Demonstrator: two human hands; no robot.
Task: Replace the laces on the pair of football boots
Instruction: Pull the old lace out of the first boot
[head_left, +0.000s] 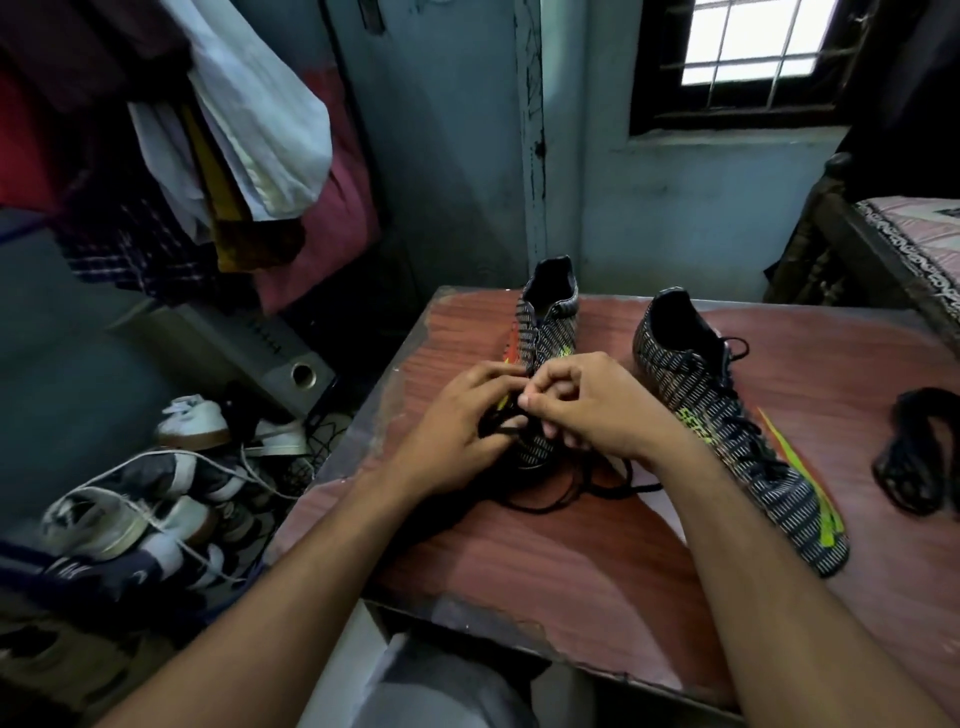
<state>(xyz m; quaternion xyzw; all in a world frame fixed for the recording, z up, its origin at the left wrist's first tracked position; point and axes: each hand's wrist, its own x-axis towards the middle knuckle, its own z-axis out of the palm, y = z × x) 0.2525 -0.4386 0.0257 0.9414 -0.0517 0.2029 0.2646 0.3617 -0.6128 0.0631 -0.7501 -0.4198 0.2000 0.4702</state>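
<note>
Both hands, left hand (457, 436) and right hand (587, 410), pinch black lace (550, 493) over left boot (545, 332).

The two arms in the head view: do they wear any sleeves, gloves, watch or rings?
No. The left hand and right hand are bare, without gloves. Both forearms are uncovered as far as the bottom edge of the picture, so no sleeve shows. No watch or bracelet is on either wrist, and I can see no ring.

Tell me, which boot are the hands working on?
The left boot, farther back on the table. Both hands pinch its black lace at the toe; the right boot sits untouched.
</note>
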